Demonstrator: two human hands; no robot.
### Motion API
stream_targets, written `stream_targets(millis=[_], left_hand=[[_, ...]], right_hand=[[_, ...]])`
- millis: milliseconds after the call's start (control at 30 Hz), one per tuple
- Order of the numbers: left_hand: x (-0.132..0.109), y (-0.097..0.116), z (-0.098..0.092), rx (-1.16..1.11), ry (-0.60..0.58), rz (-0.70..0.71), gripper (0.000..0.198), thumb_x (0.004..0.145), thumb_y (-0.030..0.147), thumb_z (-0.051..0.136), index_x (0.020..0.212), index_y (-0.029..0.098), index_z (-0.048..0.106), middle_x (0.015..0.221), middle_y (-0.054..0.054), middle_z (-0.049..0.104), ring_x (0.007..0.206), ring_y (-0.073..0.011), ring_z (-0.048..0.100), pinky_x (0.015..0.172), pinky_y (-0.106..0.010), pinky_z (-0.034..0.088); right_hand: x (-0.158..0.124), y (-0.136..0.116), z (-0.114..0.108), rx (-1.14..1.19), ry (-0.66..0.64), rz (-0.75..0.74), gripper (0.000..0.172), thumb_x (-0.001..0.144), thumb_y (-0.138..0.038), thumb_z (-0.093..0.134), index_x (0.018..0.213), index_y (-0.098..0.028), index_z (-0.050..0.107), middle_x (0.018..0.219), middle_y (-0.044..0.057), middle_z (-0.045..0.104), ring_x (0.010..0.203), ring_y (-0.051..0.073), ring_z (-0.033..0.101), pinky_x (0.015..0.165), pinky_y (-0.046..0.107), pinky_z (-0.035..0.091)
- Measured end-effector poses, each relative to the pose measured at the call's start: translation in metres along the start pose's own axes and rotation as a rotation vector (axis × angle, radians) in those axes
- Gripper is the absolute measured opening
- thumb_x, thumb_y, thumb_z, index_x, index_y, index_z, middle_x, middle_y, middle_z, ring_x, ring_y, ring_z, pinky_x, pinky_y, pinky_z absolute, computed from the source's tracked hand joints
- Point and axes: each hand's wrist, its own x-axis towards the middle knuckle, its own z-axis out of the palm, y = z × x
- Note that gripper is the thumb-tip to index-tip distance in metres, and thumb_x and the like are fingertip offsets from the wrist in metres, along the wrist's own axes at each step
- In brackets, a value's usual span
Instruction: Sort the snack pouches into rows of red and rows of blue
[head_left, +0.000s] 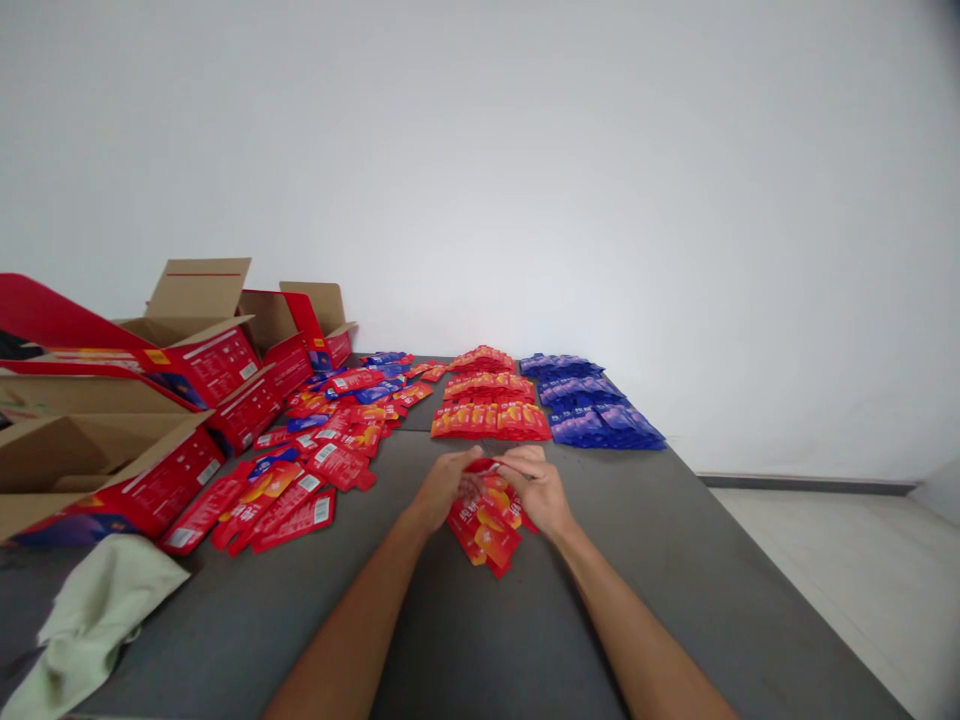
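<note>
Both my hands meet over the middle of the grey table. My left hand and my right hand are closed on a fanned bunch of red and orange sachets, gripping its top edge from either side. The bunch hangs down between my wrists, just above the table. Straight ahead lie neat rows of red sachets, and beside them on the right rows of blue sachets.
A loose heap of red and blue sachets spreads over the left of the table. Open red cardboard boxes stand at the far left. A pale green cloth lies at the near left corner. A white wall stands behind, and floor shows at the right.
</note>
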Motion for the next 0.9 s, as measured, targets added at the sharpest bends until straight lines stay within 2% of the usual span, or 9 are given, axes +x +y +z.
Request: stream_targets(millis=[100,233,300,400,467,533,700,800,900], left_hand=[[-0.002,-0.002,-0.003,-0.18,-0.007,0.065,0.042,0.064,0.036,0.08,0.098,0.015,0.067,0.079,-0.005,0.071,0.063,-0.0147,0.065,0.061,-0.026,0.049],[-0.001,-0.002,-0.004,-0.172,0.129,0.213,0.066,0.061,0.029,0.082,0.121,0.019,0.056,0.088,-0.005,0.072,0.071,-0.018,0.068,0.068,-0.03,0.053],[0.0,-0.002,-0.002,-0.121,0.196,0.283,0.076,0.063,0.028,0.08,0.131,0.021,0.048,0.088,-0.004,0.072,0.074,-0.0191,0.069,0.069,-0.03,0.054],[0.0,-0.003,0.002,-0.049,0.245,0.371,0.08,0.065,0.024,0.076,0.137,0.021,0.041,0.084,-0.002,0.072,0.076,-0.0187,0.069,0.071,-0.029,0.053],[-0.001,-0.003,0.003,-0.023,0.266,0.397,0.076,0.066,0.022,0.074,0.135,0.021,0.043,0.082,-0.002,0.071,0.075,-0.0181,0.068,0.072,-0.029,0.053],[-0.002,-0.003,0.003,-0.029,0.277,0.398,0.067,0.066,0.021,0.074,0.129,0.021,0.049,0.086,-0.003,0.072,0.076,-0.0183,0.068,0.073,-0.03,0.053],[-0.001,-0.005,0.003,-0.017,0.265,0.382,0.027,0.076,0.039,0.068,0.092,0.017,0.065,0.086,-0.004,0.071,0.076,-0.0168,0.065,0.068,-0.025,0.05],[0.0,-0.006,0.002,-0.007,0.33,0.338,0.033,0.078,0.05,0.064,0.077,0.017,0.064,0.072,-0.001,0.067,0.062,-0.0129,0.059,0.057,-0.022,0.045],[0.002,-0.009,-0.001,-0.048,0.346,0.321,0.032,0.075,0.049,0.067,0.073,0.017,0.063,0.068,0.002,0.064,0.056,-0.0109,0.054,0.054,-0.022,0.041]], right_hand=[[-0.001,0.007,0.004,-0.08,-0.026,-0.046,0.017,0.084,-0.03,0.064,0.093,-0.035,0.077,0.107,0.003,0.067,0.109,0.025,0.051,0.102,0.044,0.035],[-0.004,0.005,0.012,0.004,0.04,0.034,0.035,0.083,-0.034,0.062,0.118,-0.031,0.066,0.125,0.006,0.06,0.107,0.023,0.054,0.093,0.037,0.043],[-0.007,0.001,0.016,0.14,0.041,0.17,0.043,0.084,-0.042,0.06,0.124,-0.026,0.059,0.117,0.008,0.063,0.093,0.02,0.059,0.081,0.032,0.048],[-0.011,-0.005,0.021,0.281,-0.1,0.34,0.041,0.084,-0.054,0.057,0.109,-0.021,0.062,0.086,0.004,0.067,0.072,0.017,0.06,0.066,0.027,0.048],[-0.013,-0.005,0.024,0.283,-0.165,0.374,0.041,0.081,-0.057,0.061,0.097,-0.02,0.063,0.076,0.002,0.065,0.066,0.016,0.058,0.061,0.025,0.045],[-0.014,-0.002,0.026,0.243,-0.149,0.375,0.039,0.077,-0.056,0.066,0.088,-0.019,0.063,0.073,0.002,0.064,0.064,0.015,0.056,0.059,0.025,0.044],[-0.014,0.009,0.026,0.109,-0.127,0.374,0.028,0.076,-0.046,0.066,0.075,-0.019,0.059,0.06,-0.002,0.057,0.053,0.012,0.048,0.05,0.022,0.036],[-0.016,0.012,0.025,0.091,-0.167,0.36,0.023,0.077,-0.04,0.065,0.072,-0.02,0.057,0.059,-0.003,0.057,0.051,0.011,0.047,0.049,0.022,0.034],[-0.018,0.014,0.025,0.092,-0.199,0.349,0.02,0.077,-0.036,0.064,0.071,-0.019,0.056,0.06,-0.004,0.058,0.053,0.011,0.048,0.05,0.021,0.034]])
